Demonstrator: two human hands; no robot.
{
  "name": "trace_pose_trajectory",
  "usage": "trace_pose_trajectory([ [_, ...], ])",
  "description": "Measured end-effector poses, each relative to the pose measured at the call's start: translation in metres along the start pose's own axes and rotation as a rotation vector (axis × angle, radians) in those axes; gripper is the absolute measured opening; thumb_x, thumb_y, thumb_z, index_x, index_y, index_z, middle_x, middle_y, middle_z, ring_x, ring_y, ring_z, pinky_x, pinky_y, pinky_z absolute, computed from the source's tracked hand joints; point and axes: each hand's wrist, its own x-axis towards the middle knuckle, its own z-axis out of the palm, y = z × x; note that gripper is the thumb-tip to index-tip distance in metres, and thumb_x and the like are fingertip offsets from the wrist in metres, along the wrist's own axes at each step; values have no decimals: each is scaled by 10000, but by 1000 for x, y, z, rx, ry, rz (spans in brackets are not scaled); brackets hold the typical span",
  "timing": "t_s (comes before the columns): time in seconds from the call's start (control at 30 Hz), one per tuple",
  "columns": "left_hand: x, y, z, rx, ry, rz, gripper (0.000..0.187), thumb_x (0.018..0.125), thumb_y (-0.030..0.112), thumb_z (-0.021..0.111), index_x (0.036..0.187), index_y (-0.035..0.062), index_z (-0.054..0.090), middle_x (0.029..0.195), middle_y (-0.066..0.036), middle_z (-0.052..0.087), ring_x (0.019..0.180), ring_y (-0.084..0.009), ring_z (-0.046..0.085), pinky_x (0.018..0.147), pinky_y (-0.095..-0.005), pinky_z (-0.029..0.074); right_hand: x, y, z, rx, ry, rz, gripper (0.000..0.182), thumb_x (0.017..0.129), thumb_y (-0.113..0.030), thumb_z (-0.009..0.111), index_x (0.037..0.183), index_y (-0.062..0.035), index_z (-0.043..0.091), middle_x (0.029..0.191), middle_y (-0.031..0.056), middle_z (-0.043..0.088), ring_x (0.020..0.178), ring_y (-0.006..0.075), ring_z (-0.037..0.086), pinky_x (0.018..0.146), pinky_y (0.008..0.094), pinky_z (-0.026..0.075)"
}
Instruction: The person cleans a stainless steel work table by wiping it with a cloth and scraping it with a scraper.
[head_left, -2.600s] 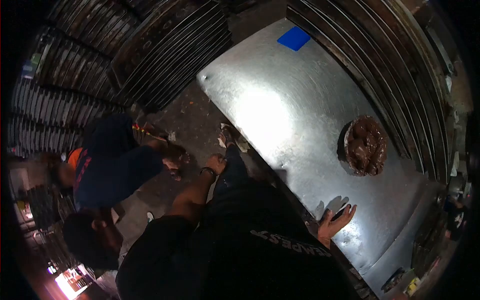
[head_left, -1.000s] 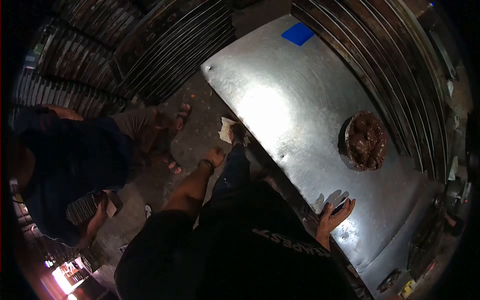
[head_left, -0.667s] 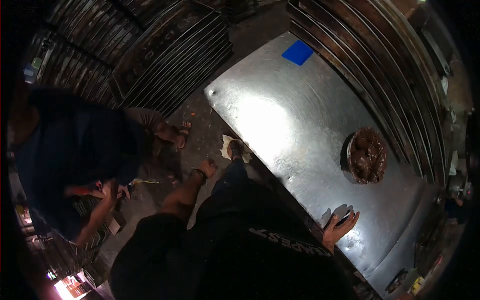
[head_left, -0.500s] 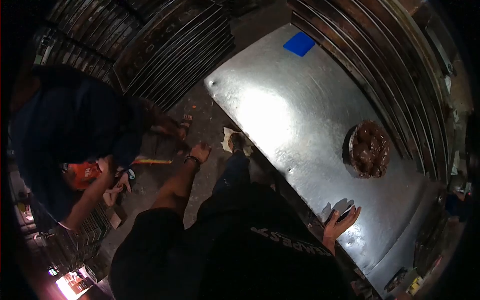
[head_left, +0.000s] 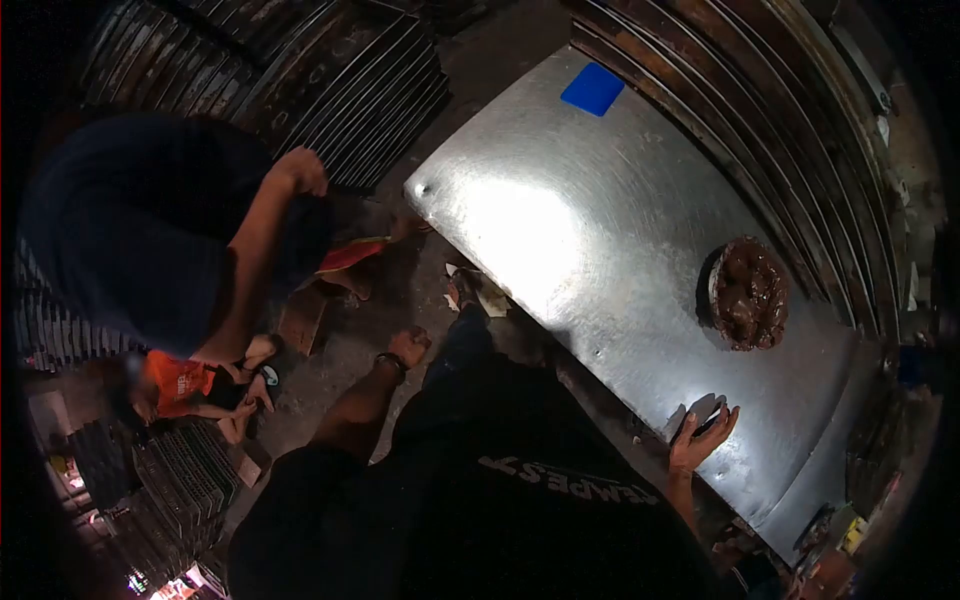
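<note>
My left hand [head_left: 410, 347], with a bracelet at the wrist, hangs over the dark floor left of the metal table [head_left: 640, 220]. Its fingers are curled closed, and nothing shows in them. By the near edge of that table is my right hand [head_left: 706, 440], palm up with fingers apart and nothing in it. A round container of glossy brown material [head_left: 748, 293] stands on the metal surface above my right hand. Near the table's far end lies a flat blue piece [head_left: 593, 89].
At left, a person in dark blue [head_left: 130, 230] bends with one forearm raised. Someone in orange [head_left: 178, 385] sits lower left. Racks of metal trays [head_left: 370, 100] stand upper left; long brown metal pieces [head_left: 760, 130] line the table's far side.
The dark-blue-clad person has moved right, with a forearm now raised. The seated person shows more fully. In view, my left hand sits lower and my right hand slightly farther right.
</note>
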Motion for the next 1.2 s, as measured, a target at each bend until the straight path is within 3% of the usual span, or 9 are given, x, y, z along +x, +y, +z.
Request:
trace_pose_trajectory([
  [0.13,12,-12,-18,-124,67,-91,459,801,380,547,1129,62,590,1077,-185,624,1063,-314,568,927,-394,418,-5,4,-4,84,-14,-12,668,868,-371,557,1289,100,339,1419,268,208,1316,400,220,1066,487,198],
  [0.2,36,-46,10,-162,110,-62,462,794,377,562,1133,64,591,1105,-185,614,1067,-315,566,927,-387,417,-6,10,-5,78,-21,-31,666,866,-380,568,1297,72,339,1420,256,216,1323,391,214,1071,485,192],
  [0.3,-10,-26,39,-136,113,-125,456,784,364,578,1134,73,597,1141,-192,594,1078,-332,555,933,-388,414,-11,16,-5,161,-22,19,666,866,-405,566,1308,41,344,1419,245,229,1319,388,224,1074,484,194],
  [0.43,-37,-7,72,-81,75,-21,463,769,351,592,1146,81,595,1199,-206,553,1114,-368,520,949,-403,407,-10,28,-3,129,-14,-106,647,875,-387,556,1302,48,341,1408,245,243,1293,387,276,1046,481,279],
  [0.57,-54,-11,97,-121,44,-71,478,763,349,596,1154,75,587,1240,-204,515,1150,-377,488,965,-417,399,-9,31,-4,130,-42,-137,647,876,-385,555,1291,64,341,1403,250,244,1287,392,287,1027,473,317],
  [0.63,-76,8,85,-50,15,-124,476,766,345,590,1157,74,584,1261,-207,493,1165,-373,477,966,-420,399,-9,29,-4,108,-59,-105,651,878,-394,549,1294,62,342,1411,250,233,1296,393,275,1039,485,286],
  [0.83,-40,-19,75,-41,-108,-174,455,787,335,572,1162,77,581,1241,-228,499,1151,-374,489,956,-424,405,-8,13,-9,-1,-61,-39,619,893,-396,519,1295,48,366,1419,250,226,1310,395,247,1057,499,229],
  [1.1,-6,2,46,-47,159,-25,415,793,340,564,1118,86,611,1087,-214,610,1058,-364,562,920,-426,428,-10,21,-8,1,-34,-56,623,903,-426,493,1301,37,369,1414,251,244,1309,401,250,1057,509,228],
  [1.2,-18,25,37,-61,184,-26,413,788,342,569,1116,96,617,1136,-212,587,1086,-366,544,928,-416,424,-10,24,-8,37,-25,-77,627,899,-421,509,1298,41,368,1415,247,243,1310,398,248,1056,509,232],
])
